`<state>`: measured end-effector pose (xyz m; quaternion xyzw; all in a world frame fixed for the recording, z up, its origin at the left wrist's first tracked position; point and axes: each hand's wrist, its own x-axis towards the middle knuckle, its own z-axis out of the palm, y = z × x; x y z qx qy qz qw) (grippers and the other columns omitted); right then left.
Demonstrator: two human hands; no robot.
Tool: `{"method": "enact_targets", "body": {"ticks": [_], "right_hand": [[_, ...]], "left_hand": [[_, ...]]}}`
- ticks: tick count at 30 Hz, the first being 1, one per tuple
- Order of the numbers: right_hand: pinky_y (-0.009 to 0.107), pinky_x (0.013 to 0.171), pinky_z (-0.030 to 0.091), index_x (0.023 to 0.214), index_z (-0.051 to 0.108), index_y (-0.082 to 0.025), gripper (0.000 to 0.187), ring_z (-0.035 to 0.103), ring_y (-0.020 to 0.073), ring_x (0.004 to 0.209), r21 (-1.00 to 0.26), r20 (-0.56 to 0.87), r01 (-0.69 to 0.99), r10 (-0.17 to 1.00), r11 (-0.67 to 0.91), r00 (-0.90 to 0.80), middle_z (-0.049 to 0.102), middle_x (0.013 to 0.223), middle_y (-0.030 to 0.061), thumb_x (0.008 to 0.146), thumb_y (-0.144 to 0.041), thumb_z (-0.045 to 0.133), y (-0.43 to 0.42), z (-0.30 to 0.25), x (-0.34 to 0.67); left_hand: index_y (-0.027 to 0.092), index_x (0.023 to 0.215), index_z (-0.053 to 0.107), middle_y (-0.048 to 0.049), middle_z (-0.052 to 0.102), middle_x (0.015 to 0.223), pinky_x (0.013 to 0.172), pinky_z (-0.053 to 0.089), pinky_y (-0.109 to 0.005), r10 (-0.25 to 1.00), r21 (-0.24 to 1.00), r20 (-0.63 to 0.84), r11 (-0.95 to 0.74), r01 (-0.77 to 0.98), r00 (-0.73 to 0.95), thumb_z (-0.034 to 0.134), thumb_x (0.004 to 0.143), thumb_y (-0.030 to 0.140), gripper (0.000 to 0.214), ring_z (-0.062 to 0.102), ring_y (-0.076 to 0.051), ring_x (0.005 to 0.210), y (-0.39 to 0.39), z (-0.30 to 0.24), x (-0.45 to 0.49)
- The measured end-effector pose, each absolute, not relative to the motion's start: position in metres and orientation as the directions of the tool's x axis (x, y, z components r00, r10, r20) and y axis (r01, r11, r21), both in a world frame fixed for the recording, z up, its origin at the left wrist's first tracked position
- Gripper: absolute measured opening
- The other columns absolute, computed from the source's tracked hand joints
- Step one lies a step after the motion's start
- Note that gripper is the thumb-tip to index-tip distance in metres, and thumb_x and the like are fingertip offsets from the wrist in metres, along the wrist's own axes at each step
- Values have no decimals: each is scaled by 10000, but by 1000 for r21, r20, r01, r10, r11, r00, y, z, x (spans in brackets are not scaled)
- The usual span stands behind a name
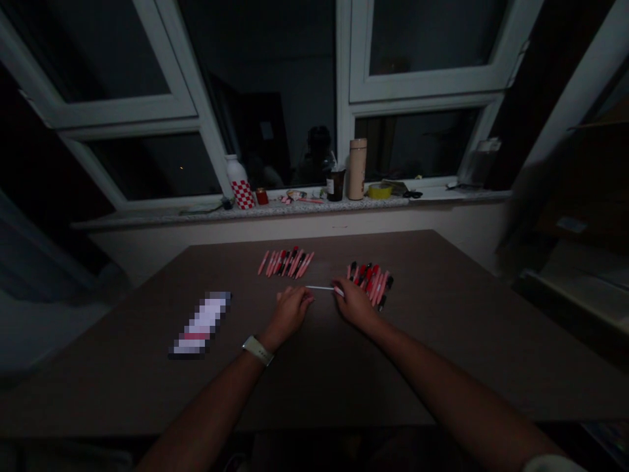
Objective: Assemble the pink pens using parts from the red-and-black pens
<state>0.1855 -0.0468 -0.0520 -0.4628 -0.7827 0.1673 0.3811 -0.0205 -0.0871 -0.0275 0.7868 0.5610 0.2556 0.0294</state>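
Note:
Above the middle of the table, a thin white rod (pixel 320 288), like a pen refill, stretches level between my two hands. My left hand (pixel 293 309) is closed at its left end, and the fingers hide what is there. My right hand (pixel 354 303) pinches a short pale pink pen part (pixel 339 291) at the rod's other end. Just beyond my right hand lies a cluster of pink, red and black pens (pixel 376 282), partly covered by the hand. A second row of pink pens (pixel 286 263), some with black or red parts, lies farther back to the left.
A blurred-out phone-like object (pixel 201 324) lies left on the brown table (pixel 314 380). On the windowsill behind stand a checkered bottle (pixel 240 183), a small red jar (pixel 262 196), a dark cup (pixel 335 185), a beige flask (pixel 357 169) and yellow tape (pixel 380 191).

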Motion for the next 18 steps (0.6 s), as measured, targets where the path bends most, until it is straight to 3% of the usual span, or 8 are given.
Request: {"method": "enact_targets", "body": {"ticks": [8,18], "right_hand": [[324,921,453,1207,610,-158,301,620,239,1114,-533,350,700,877,476,-330,662,1194,133,922,-187,518,-53,-47,184],[332,898,453,1309,561,-174,393,606,264,1144,-479,327,745,882,465,-340,626,1273,148,919,-197,518,-53,-44,183]], "left_hand": [[250,1073,677,-51,683,1080,841,350,-348,888,378,388,-398,836,248,453,990,230,239,581,-229,1036,-88,-27,-19],[240,1041,666,-54,677,1070,870,362,-359,894,383,364,-398,834,260,429,996,254,242,583,-230,1033,-89,-27,-18]]}}
